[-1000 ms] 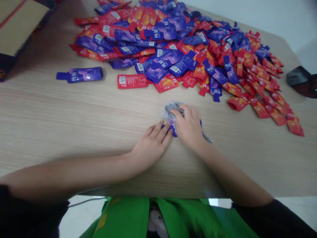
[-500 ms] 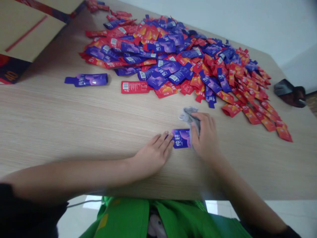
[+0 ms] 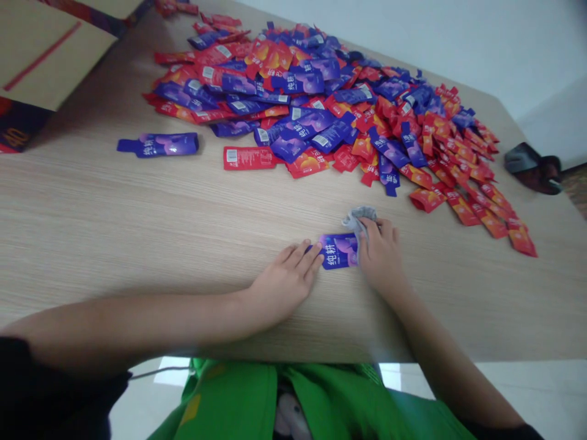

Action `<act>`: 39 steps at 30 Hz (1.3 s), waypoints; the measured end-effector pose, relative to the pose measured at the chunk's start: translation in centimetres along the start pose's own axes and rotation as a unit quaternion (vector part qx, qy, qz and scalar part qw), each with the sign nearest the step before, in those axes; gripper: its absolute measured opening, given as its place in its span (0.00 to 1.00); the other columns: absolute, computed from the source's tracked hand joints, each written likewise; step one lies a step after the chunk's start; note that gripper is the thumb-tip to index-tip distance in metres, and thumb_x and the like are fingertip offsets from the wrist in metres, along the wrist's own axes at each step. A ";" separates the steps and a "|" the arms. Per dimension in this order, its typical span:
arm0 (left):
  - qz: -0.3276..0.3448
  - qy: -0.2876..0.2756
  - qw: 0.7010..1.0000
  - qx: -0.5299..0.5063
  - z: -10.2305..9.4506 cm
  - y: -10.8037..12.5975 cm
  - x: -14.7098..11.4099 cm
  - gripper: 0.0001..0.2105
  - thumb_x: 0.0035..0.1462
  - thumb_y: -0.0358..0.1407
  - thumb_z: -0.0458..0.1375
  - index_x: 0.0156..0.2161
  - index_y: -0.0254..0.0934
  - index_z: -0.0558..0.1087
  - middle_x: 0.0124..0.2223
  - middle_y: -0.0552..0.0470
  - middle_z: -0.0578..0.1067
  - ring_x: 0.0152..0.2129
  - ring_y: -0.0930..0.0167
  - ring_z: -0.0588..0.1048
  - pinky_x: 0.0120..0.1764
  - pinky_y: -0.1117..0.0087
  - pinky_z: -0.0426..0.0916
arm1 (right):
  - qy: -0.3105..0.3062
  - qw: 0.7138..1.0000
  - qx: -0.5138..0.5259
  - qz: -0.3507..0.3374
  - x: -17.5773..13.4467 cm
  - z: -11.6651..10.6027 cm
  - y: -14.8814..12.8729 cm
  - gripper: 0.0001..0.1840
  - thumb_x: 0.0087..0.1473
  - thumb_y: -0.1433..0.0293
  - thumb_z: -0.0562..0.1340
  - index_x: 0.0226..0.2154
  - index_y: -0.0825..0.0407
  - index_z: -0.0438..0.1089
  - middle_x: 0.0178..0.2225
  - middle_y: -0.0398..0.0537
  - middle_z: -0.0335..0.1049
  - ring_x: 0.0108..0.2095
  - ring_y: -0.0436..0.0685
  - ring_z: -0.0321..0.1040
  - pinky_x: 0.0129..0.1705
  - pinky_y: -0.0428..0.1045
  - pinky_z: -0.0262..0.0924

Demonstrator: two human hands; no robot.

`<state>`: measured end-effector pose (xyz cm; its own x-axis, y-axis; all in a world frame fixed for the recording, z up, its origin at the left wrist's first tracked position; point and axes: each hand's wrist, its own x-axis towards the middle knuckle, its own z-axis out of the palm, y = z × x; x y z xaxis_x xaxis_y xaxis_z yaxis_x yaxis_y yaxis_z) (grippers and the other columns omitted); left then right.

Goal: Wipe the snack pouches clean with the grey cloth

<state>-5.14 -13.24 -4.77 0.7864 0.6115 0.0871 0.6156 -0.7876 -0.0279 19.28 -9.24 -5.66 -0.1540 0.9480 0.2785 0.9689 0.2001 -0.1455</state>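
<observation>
A purple pouch [image 3: 338,251] lies flat on the wooden table [image 3: 183,226] between my two hands. My left hand [image 3: 293,275] rests flat with its fingers stretched over the pouch's left end, pressing on the narrow spout side. My right hand [image 3: 380,250] is closed round a crumpled grey cloth [image 3: 360,218], which touches the pouch's right end. Part of the cloth and that end of the pouch are hidden by my fingers.
A large heap of red and purple pouches [image 3: 298,131] spreads across the back. One purple pouch [image 3: 158,145] lies apart at the left. A cardboard box [image 3: 50,55] stands at the upper left, and a dark glossy object [image 3: 532,168] sits at the right edge.
My right hand and the cloth have shifted slightly at the pouch's right end, and the cloth's shape has changed. My left hand stays on the pouch.
</observation>
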 end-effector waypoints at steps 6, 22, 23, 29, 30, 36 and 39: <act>-0.013 0.038 0.999 0.007 0.5 0.1 0.1 0.21 0.64 0.31 0.51 0.60 0.27 0.67 0.63 0.38 0.66 0.59 0.56 0.67 0.55 0.59 0.65 | 0.055 0.997 0.050 -0.006 1.2 -1.6 -2.0 0.21 0.63 0.71 0.47 0.53 0.52 0.66 0.46 0.58 0.65 0.45 0.64 0.61 0.48 0.60 0.57; -0.010 0.030 0.999 0.025 0.2 -0.3 0.3 0.20 0.65 0.30 0.51 0.60 0.30 0.67 0.63 0.41 0.67 0.58 0.57 0.68 0.52 0.60 0.66 | 0.011 0.999 -0.006 0.033 0.6 -0.6 -0.1 0.18 0.60 0.71 0.50 0.49 0.55 0.67 0.46 0.61 0.65 0.44 0.66 0.60 0.46 0.60 0.57; -0.009 0.033 0.999 0.026 0.2 -0.3 0.3 0.20 0.65 0.30 0.51 0.60 0.30 0.67 0.63 0.41 0.67 0.58 0.57 0.68 0.52 0.60 0.66 | 0.032 0.999 0.013 0.032 0.6 -0.7 0.0 0.17 0.60 0.71 0.50 0.48 0.54 0.67 0.45 0.60 0.66 0.44 0.66 0.61 0.46 0.61 0.57; -0.009 0.051 0.998 0.036 0.4 -0.1 0.4 0.19 0.64 0.31 0.52 0.59 0.29 0.69 0.62 0.39 0.67 0.57 0.56 0.69 0.51 0.59 0.67 | 0.110 0.983 0.140 -0.046 1.3 -0.8 -4.6 0.11 0.61 0.72 0.52 0.44 0.51 0.66 0.44 0.54 0.65 0.45 0.62 0.61 0.48 0.57 0.58; -0.008 0.053 0.998 0.035 0.5 -0.1 0.4 0.18 0.64 0.31 0.53 0.57 0.28 0.70 0.61 0.38 0.69 0.56 0.55 0.69 0.51 0.58 0.67 | 0.092 0.983 0.146 -0.066 1.5 -0.6 -5.7 0.11 0.61 0.72 0.53 0.44 0.51 0.66 0.44 0.54 0.65 0.46 0.61 0.61 0.48 0.57 0.58; -0.004 0.043 0.999 0.029 0.4 -0.2 0.6 0.18 0.63 0.31 0.54 0.56 0.27 0.71 0.59 0.37 0.71 0.56 0.56 0.69 0.53 0.59 0.66 | 0.013 0.992 0.069 -0.101 1.8 1.1 -6.7 0.11 0.59 0.73 0.56 0.43 0.49 0.70 0.45 0.54 0.65 0.45 0.63 0.61 0.46 0.57 0.56; -0.005 0.044 0.999 0.029 0.3 -0.3 0.6 0.19 0.64 0.31 0.53 0.58 0.29 0.69 0.62 0.39 0.68 0.57 0.57 0.69 0.52 0.60 0.67 | 0.030 0.998 0.037 -0.052 1.3 1.2 -3.9 0.12 0.59 0.72 0.54 0.44 0.51 0.69 0.46 0.57 0.64 0.45 0.64 0.60 0.47 0.58 0.56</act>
<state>-4.85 -12.64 -4.97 0.7739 0.6089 0.1741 0.6278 -0.7737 -0.0847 15.11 -8.47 -5.85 -0.2379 0.9052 0.3521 0.9311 0.3157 -0.1825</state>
